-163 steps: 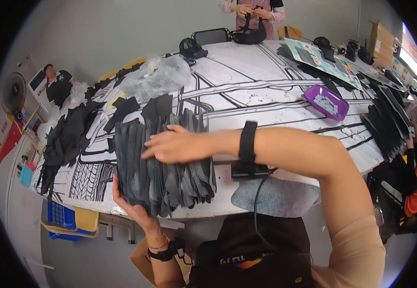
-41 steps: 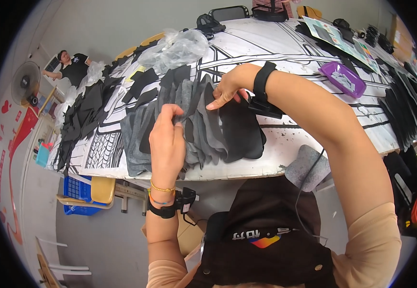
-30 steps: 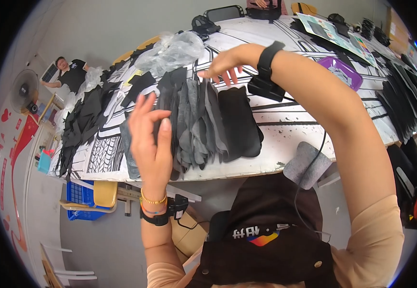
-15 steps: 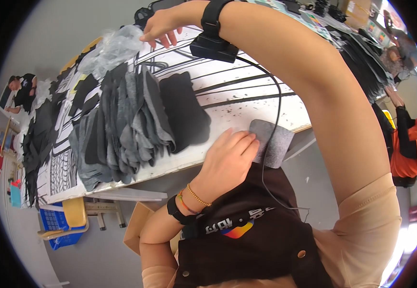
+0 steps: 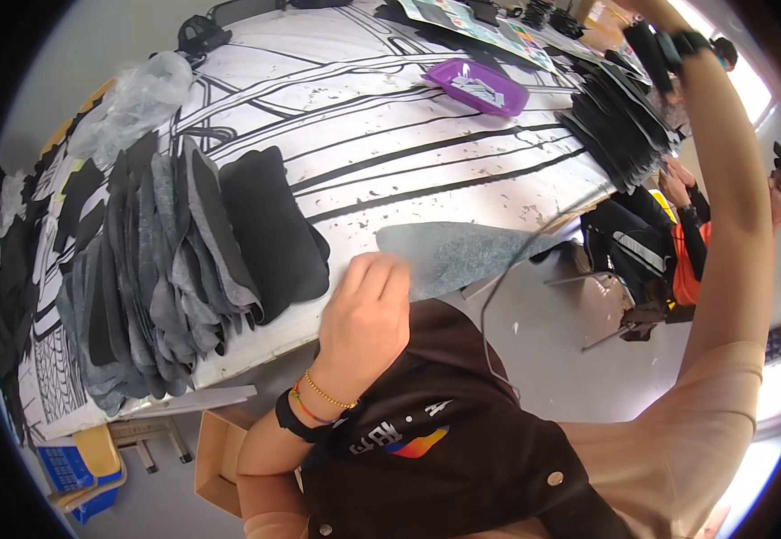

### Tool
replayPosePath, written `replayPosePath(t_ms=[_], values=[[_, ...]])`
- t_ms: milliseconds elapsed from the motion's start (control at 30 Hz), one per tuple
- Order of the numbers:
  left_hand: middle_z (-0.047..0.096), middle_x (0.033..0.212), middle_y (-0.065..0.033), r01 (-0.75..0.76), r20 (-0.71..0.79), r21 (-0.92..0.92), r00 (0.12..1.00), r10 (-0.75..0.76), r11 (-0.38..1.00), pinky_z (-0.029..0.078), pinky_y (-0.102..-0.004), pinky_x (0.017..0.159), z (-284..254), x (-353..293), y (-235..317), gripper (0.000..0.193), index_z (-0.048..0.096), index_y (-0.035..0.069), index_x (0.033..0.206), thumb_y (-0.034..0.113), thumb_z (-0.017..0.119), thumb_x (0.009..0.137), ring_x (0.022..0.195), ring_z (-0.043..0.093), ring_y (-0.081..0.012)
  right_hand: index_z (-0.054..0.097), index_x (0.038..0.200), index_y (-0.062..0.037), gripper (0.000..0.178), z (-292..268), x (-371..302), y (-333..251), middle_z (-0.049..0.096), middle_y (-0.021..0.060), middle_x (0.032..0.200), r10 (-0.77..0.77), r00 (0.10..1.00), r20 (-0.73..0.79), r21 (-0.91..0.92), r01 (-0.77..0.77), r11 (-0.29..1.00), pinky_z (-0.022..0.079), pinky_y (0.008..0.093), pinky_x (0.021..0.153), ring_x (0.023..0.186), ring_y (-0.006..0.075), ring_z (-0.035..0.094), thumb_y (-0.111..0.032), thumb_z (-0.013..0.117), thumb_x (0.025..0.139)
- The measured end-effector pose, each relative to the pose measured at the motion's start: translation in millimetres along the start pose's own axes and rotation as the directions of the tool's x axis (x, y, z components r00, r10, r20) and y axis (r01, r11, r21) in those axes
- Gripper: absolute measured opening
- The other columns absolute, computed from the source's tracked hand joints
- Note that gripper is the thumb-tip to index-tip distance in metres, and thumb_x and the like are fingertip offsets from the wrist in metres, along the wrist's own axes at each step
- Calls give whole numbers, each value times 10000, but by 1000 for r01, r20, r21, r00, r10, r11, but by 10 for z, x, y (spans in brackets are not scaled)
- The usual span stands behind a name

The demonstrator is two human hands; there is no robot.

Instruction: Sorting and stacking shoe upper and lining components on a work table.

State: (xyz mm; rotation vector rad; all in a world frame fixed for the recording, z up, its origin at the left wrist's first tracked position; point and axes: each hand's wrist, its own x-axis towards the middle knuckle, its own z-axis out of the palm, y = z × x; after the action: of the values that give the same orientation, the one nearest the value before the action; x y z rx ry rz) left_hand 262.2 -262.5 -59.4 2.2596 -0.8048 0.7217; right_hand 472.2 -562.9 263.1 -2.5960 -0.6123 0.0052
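Note:
My left hand [image 5: 363, 310] is closed at the near left edge of a grey felt-like fabric piece [image 5: 471, 251]. The piece sticks out past the table's front edge, its right end narrow and slightly blurred. At the upper right rim my right hand [image 5: 655, 13] is mostly cut off, so its fingers cannot be made out; a black strap with a small box sits on that wrist. To the left of my left hand lie a black fabric stack [image 5: 273, 234] and a row of overlapping grey and black fabric pieces [image 5: 152, 269].
A purple tray [image 5: 514, 101] with pale strips lies across the table. Black sheets [image 5: 619, 126] are stacked at the right, near a seated person in orange [image 5: 685, 269]. A crumpled plastic bag [image 5: 134, 99] lies far left. A thin cable [image 5: 485, 314] hangs before me.
My right arm has swung from the far left over to the upper right. The view has turned right, showing the purple tray. More of the grey fabric piece now shows, stretched rightward.

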Motion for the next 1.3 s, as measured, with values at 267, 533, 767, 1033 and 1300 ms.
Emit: replayPosePath(t_ms=[267,533,767,1033,1300], values=[[631,1119,-212,102,-29,103,995,-100,989,516,-423,935,69,58,-48,256,631,-97,1084,-33,639,836,1101,577,-368,618,1222,-66,424,379,-1705,1322,711,83,938,349,932,101,126,-359,925,521,263,740,874,155,689,-431,483,1052],[585,1196,-226,134,-24,96,991,-132,986,491,-464,927,57,119,-15,303,597,-93,1171,13,659,894,1104,550,-398,698,1105,2,223,2404,-2426,910,696,93,1054,174,970,-170,199,-140,970,494,309,881,986,191,645,-148,653,946],[562,1232,-237,175,-79,120,983,-166,977,505,-463,920,43,82,31,327,590,-95,1175,2,669,873,1117,548,-408,626,1223,-17,302,2923,-2008,857,682,123,1058,-42,883,-467,16,56,998,481,358,933,1014,248,649,-152,612,954],[587,1251,-244,205,-75,45,977,-202,978,485,-460,968,3,86,-13,315,606,-102,1194,40,639,914,1135,560,-415,571,1299,-33,303,3096,-1807,1043,673,44,937,168,826,-539,375,57,925,457,234,765,870,86,585,-88,557,1001],[580,1375,-178,368,58,-279,929,-367,887,473,-334,978,-259,131,-95,364,623,-47,1297,101,618,965,1178,612,-260,600,1301,-66,352,3129,-1796,1048,695,28,942,203,811,-548,383,29,923,465,237,737,900,101,588,-80,582,949]])
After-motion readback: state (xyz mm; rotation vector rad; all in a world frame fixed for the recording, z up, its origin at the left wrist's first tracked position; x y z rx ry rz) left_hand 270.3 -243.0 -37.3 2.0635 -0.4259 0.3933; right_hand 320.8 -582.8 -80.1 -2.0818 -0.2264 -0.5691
